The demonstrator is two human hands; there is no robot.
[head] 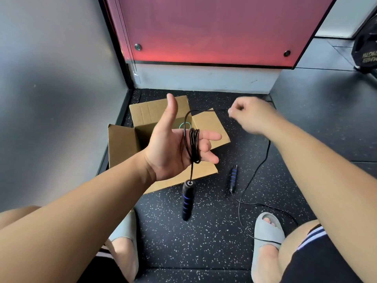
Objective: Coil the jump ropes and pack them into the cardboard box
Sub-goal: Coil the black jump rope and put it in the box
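My left hand (173, 148) is held up flat, palm toward me, thumb up, fingers spread. Several loops of a black jump rope (193, 146) are wound round those fingers. One black-and-blue handle (187, 200) dangles below the palm. My right hand (250, 115) pinches the rope's free run, stretched taut from the coil. The rest of the rope (246, 186) trails over the floor to the second handle (232, 180) lying there. An open cardboard box (122, 146) stands on the floor behind my left hand, with a teal loop (184, 126) showing inside.
Speckled black rubber floor (204, 231) lies in a corner between a grey wall (51, 99) on the left and a red panel (204, 27) at the back. My feet in grey slides (267, 235) stand near the bottom edge. Dark gym equipment (365, 50) sits far right.
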